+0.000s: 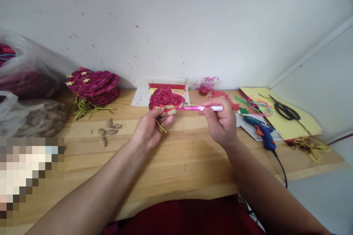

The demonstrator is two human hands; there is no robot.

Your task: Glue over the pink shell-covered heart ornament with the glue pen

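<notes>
My left hand (150, 128) grips a peanut-shell craft piece (165, 97) by its lower edge, thumb on top. Most of its shells are painted magenta, while a few along the near edge are bare tan. Yellow-green strands (161, 126) hang below it, by my fingers. My right hand (220, 119) is closed around a slim paintbrush (204, 108), white at the back and stained pink toward the front. Its tip meets the bare shells at the right side of the piece. Behind my right hand stands a clear cup (205, 86) with pink paint in it.
At left are stacked magenta peanut pieces (93, 84) with yellow stars, loose peanuts (107, 132) and plastic bags (33, 117). At right lie a blue glue gun (261, 130) with its cord, black scissors (285, 110), coloured string (257, 106) and yellow paper (306, 124). The wall behind is paint-spattered.
</notes>
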